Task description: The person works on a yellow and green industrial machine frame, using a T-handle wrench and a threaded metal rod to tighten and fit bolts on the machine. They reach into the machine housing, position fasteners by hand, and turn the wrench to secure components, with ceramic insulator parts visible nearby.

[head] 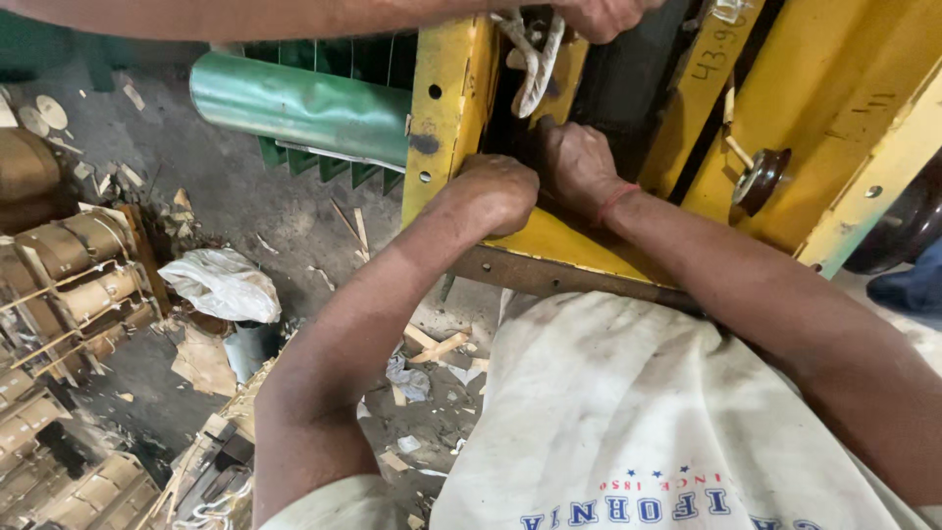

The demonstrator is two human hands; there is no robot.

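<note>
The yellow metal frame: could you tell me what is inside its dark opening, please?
Inside the yellow metal frame, the right hand reaches in beside the left hand at its edge. White cord hangs above. Deeper parts are dark and covered by the hands.

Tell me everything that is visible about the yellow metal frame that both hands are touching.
The yellow metal frame looks like painted steel, with chipped, dirty paint and small round holes along its upright edge. A rusty brown bar runs along its lower edge, above the person's white shirt. It stands tilted in this view, beside a green cylinder. The left hand is clenched against its corner; the right hand reaches into its dark opening. A white cloth strip hangs inside, held by another person's hand.
</note>
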